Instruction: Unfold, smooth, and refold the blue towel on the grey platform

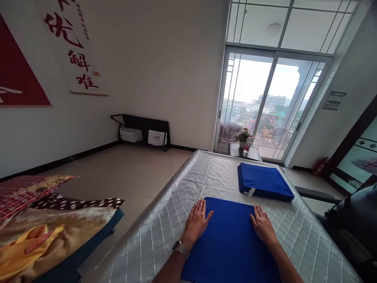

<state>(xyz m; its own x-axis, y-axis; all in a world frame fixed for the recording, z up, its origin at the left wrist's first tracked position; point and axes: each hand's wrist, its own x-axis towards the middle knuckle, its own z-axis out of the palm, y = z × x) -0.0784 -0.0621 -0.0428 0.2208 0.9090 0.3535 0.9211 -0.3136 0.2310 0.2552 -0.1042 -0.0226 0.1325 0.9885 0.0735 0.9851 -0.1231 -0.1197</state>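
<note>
A flat blue fabric square lies on the silver quilted table cover right in front of me. My left hand rests at its upper left edge, palm down, with fingers stretched forward and thumb out over the blue cloth. On the opposite edge lies my right hand, also flat, fingers extended and thumb towards the middle. Neither hand grips anything. Just beyond the right hand sits a stack of folded blue fabric pieces, with a small white tag sticking out at its near left corner.
Left of the table, folded blankets and cloths are piled up. A black rack with white boxes stands by the far wall. Past the table's far end, a small dark table holds a potted plant and a bottle. A black chair is at right.
</note>
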